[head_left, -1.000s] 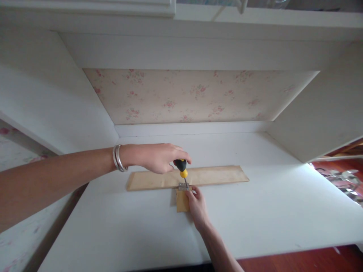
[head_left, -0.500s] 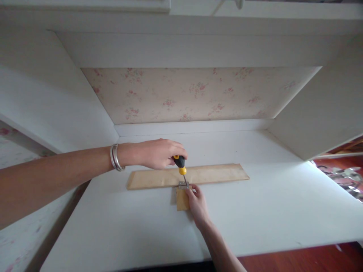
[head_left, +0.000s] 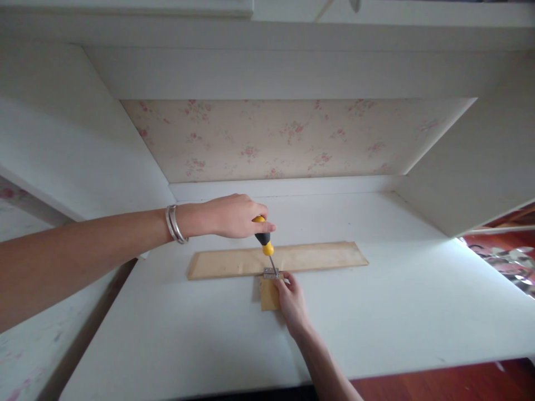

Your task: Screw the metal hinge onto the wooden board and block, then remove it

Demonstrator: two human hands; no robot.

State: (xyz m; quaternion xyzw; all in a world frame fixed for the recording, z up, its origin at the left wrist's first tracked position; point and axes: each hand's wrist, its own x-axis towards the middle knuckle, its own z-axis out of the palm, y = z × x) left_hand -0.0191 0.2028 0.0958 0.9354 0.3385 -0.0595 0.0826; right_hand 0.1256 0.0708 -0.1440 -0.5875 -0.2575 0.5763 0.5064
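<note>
Head view: I drove a screwdriver (head_left: 264,240) at a small metal hinge (head_left: 271,273) on the white tabletop (head_left: 376,312).

My left hand (head_left: 234,216) was closed around the yellow-and-black handle, shaft tilted, tip on the hinge. The hinge sat where a long wooden strip (head_left: 317,256) met a small wooden block (head_left: 268,294). My right hand (head_left: 292,303) lay on the block, its fingertips pinching the hinge's edge. Silver bangles (head_left: 174,224) circled my left wrist.
</note>
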